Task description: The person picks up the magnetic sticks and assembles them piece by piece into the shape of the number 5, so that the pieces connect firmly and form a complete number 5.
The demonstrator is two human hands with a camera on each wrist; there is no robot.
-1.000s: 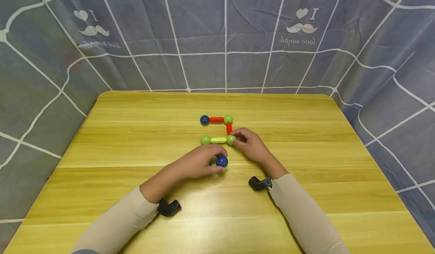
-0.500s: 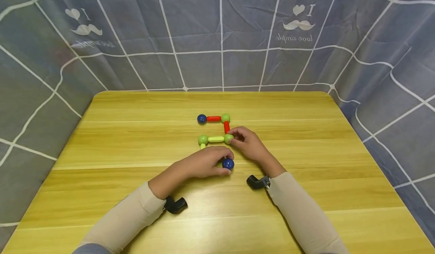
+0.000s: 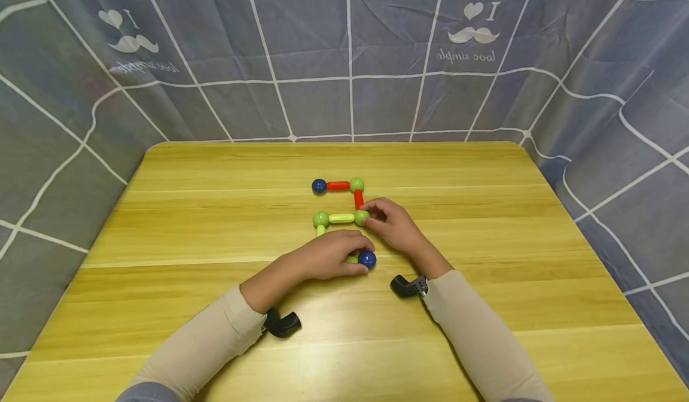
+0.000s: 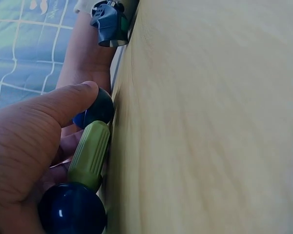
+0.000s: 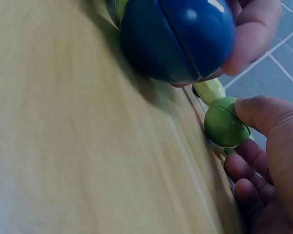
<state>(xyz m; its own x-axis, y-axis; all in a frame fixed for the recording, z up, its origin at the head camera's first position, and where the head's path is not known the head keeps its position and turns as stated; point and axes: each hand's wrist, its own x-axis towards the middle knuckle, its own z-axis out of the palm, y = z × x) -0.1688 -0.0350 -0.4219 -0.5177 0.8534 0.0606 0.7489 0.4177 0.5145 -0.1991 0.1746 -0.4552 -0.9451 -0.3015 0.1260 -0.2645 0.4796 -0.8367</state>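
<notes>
My left hand (image 3: 331, 255) pinches a blue ball (image 3: 367, 259) low over the table. In the left wrist view, a ribbed green rod (image 4: 90, 151) joins that ball to a second blue ball (image 4: 72, 209) near my palm. My right hand (image 3: 395, 228) pinches a green ball (image 3: 362, 218) at the right-hand corner of a chain of balls and rods. From there a yellow-green rod (image 3: 341, 218) runs left to another green ball (image 3: 320, 219). A further yellow-green rod (image 3: 320, 230) leads from it toward me, its near end hidden by my left hand.
Farther back, a red rod (image 3: 359, 199) rises from the pinched corner to a green ball (image 3: 357, 185). Another red rod (image 3: 338, 185) continues to a blue ball (image 3: 319, 186). The wooden table (image 3: 484, 210) ends at a grey gridded curtain (image 3: 301, 37).
My left hand has shifted right with the blue ball, uncovering part of the yellow-green rod below the chain's left green ball. My right hand keeps its hold on the corner ball.
</notes>
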